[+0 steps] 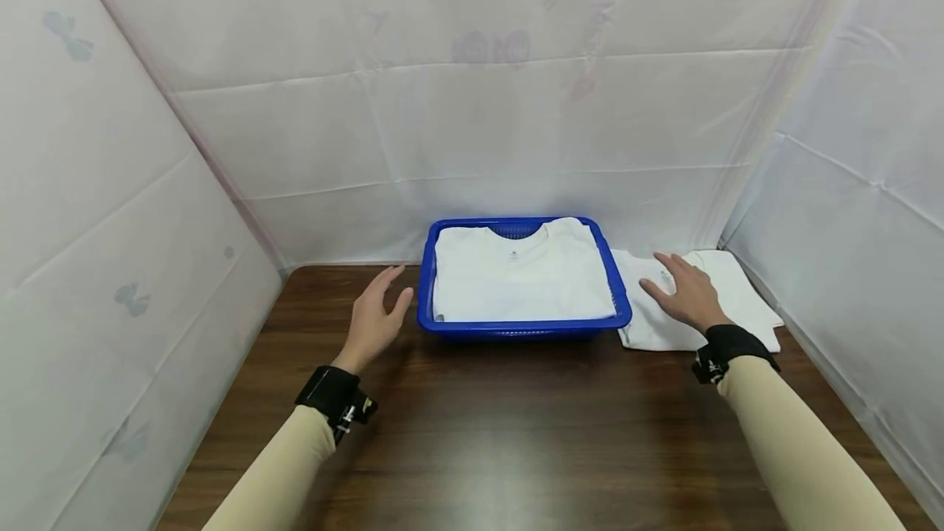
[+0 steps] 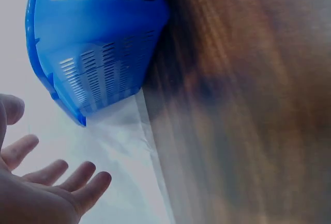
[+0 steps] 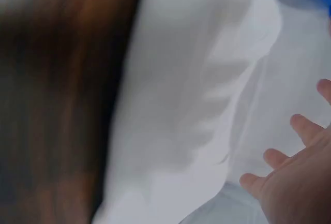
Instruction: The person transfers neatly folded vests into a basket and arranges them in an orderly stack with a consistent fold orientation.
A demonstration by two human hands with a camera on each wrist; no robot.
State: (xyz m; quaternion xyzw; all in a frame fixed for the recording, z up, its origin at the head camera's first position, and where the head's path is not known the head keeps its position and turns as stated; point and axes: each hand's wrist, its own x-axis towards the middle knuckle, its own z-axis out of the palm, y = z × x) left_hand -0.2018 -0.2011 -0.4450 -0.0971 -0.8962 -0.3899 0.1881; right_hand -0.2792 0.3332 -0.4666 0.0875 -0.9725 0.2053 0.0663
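Observation:
A blue plastic basket [image 1: 525, 326] stands at the back of the table with a folded white T-shirt [image 1: 516, 281] lying in it, neckline toward the wall. To the basket's right lies more folded white clothing [image 1: 726, 293] on the table. My left hand [image 1: 371, 322] is held beside the basket's left end, fingers spread and empty, apart from the rim. In the left wrist view the slotted basket wall [image 2: 98, 43] rises past the loose fingers. My right hand [image 1: 686, 293] hovers over the white clothing with fingers extended, holding nothing; its shadow falls on the cloth [image 3: 176, 105] in the right wrist view.
The dark brown wooden table [image 1: 479, 433] reaches toward me in front of the basket. White sheeting [image 1: 472, 129] hangs as walls behind and on both sides, close to the basket's back and the clothing's right edge.

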